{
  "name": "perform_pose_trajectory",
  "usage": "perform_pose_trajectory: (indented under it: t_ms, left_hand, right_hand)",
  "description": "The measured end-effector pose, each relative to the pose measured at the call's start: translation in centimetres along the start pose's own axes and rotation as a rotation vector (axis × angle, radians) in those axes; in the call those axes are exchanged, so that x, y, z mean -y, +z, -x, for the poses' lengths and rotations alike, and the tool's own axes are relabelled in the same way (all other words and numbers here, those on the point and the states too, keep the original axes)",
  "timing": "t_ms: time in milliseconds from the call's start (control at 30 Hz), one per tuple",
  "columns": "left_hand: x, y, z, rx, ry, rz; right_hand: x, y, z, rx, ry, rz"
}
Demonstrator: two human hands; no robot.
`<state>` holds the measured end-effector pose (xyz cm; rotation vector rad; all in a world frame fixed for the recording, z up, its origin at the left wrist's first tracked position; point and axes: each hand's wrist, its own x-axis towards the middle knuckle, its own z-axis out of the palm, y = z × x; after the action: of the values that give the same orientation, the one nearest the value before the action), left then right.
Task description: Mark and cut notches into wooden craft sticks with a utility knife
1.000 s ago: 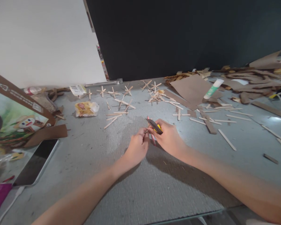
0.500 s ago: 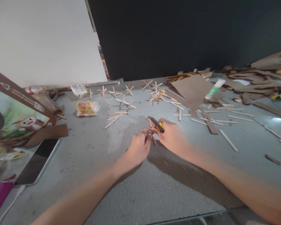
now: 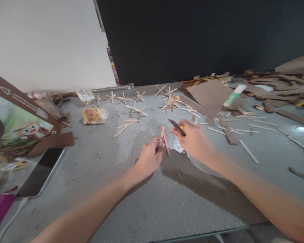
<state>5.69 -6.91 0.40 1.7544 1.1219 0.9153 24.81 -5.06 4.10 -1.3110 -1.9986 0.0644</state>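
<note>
Grey tabletop (image 3: 142, 216) w/ a black panel (image 3: 205, 40) along the back and a white surface (image 3: 45, 44) back left. The work was partway, judging by the layout. Done: several crossed-stick pcs (image 3: 111, 97) stood or leaned in a loose row toward the back, plus a tangled stick cluster (image 3: 170, 102) right of them. Not done: lots of loose sticks (image 3: 248, 151) lay single and flat on the right side, and a few flat sticks (image 3: 123, 130) lay left of centre, some touching, no visible joint.

In hand: the L hand (image 3: 151, 156) pinched a small wooden pc (image 3: 162, 132) b/w thumb and fingers, near table centre, just above the surface. It looked like short sticks crossed, maybe unfinished, but blur and fingers hid the joint, so can't say for sure. The R hand (image 3: 192, 138) was closed around a dark tool w/ a yellow part (image 3: 176, 127), tip pointing up and left, apart from the L hand and not touching the wooden pc. A red-and-white strip (image 3: 167, 146) sat b/w the hands, right beside the L fingertips.

Supplies etc.: white-and-green tube (image 3: 235, 95) on the right by a brown card sheet (image 3: 202, 94); yellowish packet (image 3: 94, 115) back left; phone (image 3: 42, 172) flat on the far left, next to a printed box (image 3: 22, 114).
</note>
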Motion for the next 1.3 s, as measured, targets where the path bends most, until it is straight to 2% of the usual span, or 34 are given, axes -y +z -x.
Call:
perform_pose_trajectory:
  t_ms: [133, 233, 367, 467, 567, 800, 1000, 1300]
  left_hand:
    - [-0.41, -0.11, 0.05, -0.020, 0.004, 0.141]
    - [-0.74, -0.21, 0.01, -0.064, -0.014, 0.249]
    - [-0.90, -0.25, -0.04, -0.080, -0.035, 0.315]
    - [-0.82, -0.23, -0.01, -0.080, -0.039, 0.294]
    - [-0.72, -0.23, 0.03, -0.087, -0.042, 0.273]
    - [-0.75, -0.32, -0.04, -0.075, -0.028, 0.294]
    - [-0.51, -0.20, -0.01, -0.095, -0.046, 0.245]
    - [-0.27, -0.17, -0.19, -0.058, -0.066, 0.313]
  right_hand:
    - [0.38, -0.78, -0.13, 0.175, 0.037, -0.146]
    - [0.65, -1.13, 0.05, 0.300, -0.017, -0.200]
    - [0.13, -0.90, 0.24, 0.255, -0.147, -0.183]
    - [-0.27, -0.57, 0.32, 0.190, -0.172, -0.167]
    - [-0.23, -0.52, 0.34, 0.183, -0.176, -0.161]
    - [0.03, -0.66, 0.34, 0.301, -0.034, -0.199]
    - [0.27, -0.44, 0.13, 0.360, 0.023, -0.274]
    - [0.64, -0.28, 0.12, 0.439, 0.180, -0.511]
